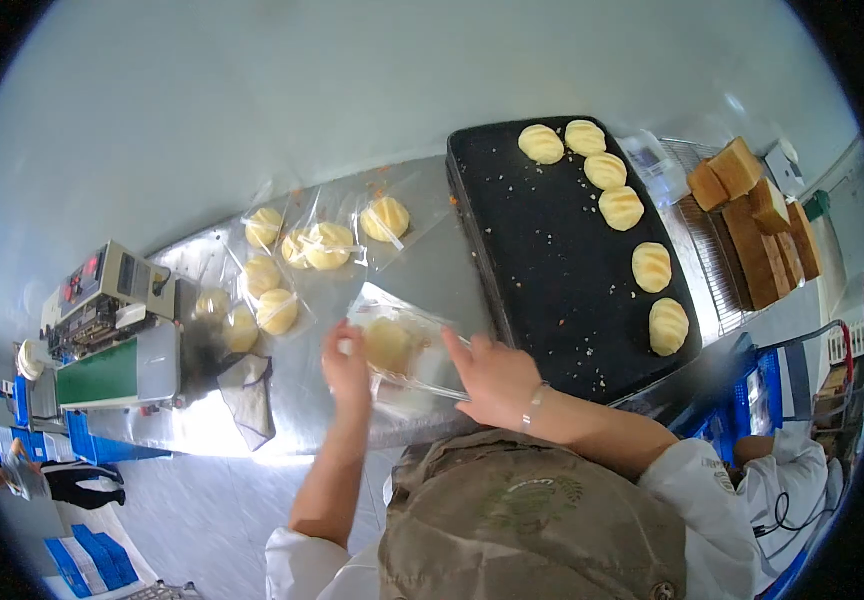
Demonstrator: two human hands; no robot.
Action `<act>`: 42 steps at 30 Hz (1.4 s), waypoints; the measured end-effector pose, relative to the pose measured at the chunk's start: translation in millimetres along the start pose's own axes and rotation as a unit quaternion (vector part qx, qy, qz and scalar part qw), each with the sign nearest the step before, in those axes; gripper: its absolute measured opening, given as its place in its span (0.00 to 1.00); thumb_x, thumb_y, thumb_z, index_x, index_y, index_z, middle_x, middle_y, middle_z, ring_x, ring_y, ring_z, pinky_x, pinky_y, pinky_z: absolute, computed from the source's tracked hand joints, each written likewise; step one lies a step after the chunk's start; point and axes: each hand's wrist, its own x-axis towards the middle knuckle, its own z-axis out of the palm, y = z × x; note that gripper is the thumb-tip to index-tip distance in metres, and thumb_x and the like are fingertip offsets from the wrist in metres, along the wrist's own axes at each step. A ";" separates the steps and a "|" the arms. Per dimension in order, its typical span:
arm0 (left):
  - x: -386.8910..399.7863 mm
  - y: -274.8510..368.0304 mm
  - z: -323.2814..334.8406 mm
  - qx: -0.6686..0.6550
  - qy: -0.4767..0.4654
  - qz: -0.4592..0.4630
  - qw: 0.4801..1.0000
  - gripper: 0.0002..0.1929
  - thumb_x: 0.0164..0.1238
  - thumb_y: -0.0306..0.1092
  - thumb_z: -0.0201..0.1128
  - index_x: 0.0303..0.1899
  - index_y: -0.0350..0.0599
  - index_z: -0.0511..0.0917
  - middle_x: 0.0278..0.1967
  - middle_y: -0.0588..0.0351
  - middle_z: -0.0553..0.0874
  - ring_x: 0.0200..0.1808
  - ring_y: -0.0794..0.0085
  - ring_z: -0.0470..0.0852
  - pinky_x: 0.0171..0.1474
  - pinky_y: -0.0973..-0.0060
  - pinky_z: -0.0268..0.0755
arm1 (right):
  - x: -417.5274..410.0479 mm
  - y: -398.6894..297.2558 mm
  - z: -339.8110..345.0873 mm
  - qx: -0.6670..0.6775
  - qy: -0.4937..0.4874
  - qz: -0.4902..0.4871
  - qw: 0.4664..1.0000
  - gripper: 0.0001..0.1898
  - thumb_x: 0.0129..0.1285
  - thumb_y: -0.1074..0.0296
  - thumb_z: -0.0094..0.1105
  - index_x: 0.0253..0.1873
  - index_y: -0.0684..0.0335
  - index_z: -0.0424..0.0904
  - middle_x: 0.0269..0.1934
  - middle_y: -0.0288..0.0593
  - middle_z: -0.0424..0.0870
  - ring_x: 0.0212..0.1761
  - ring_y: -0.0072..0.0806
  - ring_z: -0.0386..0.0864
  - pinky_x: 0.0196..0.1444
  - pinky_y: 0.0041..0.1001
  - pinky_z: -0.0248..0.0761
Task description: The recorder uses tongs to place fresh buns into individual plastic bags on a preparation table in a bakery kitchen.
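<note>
My left hand [347,358] pinches the left edge of a clear plastic bag [432,360] that has a round scored bun [389,345] inside. On the bag's right side lies my right hand [495,373], blurred, fingers spread; whether it grips the film I cannot tell. Behind and left of the hands, several bagged buns [328,246] rest on the steel table [424,274]. Unwrapped buns [651,267] sit along the far and right edges of a black baking tray [544,262], just right of my right hand, with crumbs on its surface.
A machine with a green belt [98,375] stands at the left end, beside a folded cloth [246,401]. Bread loaves [758,251] are on a wire rack [702,225] at the right. Another person [75,480] stands far left; a white-clothed person [784,472] is at lower right.
</note>
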 end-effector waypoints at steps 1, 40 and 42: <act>23.2 20.4 -2.8 -0.006 0.005 -0.022 1.000 0.12 0.61 0.36 0.56 0.37 0.35 0.75 0.37 0.52 0.79 0.37 0.71 0.74 0.41 0.75 0.67 | -6.2 10.0 -12.2 0.011 0.017 0.005 1.000 0.43 0.45 0.61 0.62 0.64 0.67 0.49 0.37 0.53 0.73 0.36 0.41 0.78 0.34 0.35 0.74; -62.2 -49.1 34.8 0.195 -0.202 -0.143 0.949 0.09 0.51 0.36 0.63 0.29 0.39 0.80 0.23 0.49 0.82 0.26 0.59 0.80 0.33 0.67 0.70 | -98.0 105.5 57.5 0.140 0.105 0.092 0.980 0.43 0.47 0.53 0.61 0.65 0.63 0.48 0.41 0.53 0.74 0.40 0.44 0.76 0.38 0.37 0.73; -58.9 -57.5 33.3 0.143 -0.195 -0.174 0.955 0.09 0.51 0.36 0.62 0.29 0.39 0.80 0.25 0.47 0.82 0.27 0.59 0.81 0.34 0.67 0.70 | -61.6 74.3 39.0 0.093 -0.031 0.053 0.994 0.41 0.48 0.52 0.59 0.65 0.64 0.51 0.42 0.52 0.74 0.40 0.42 0.77 0.37 0.36 0.73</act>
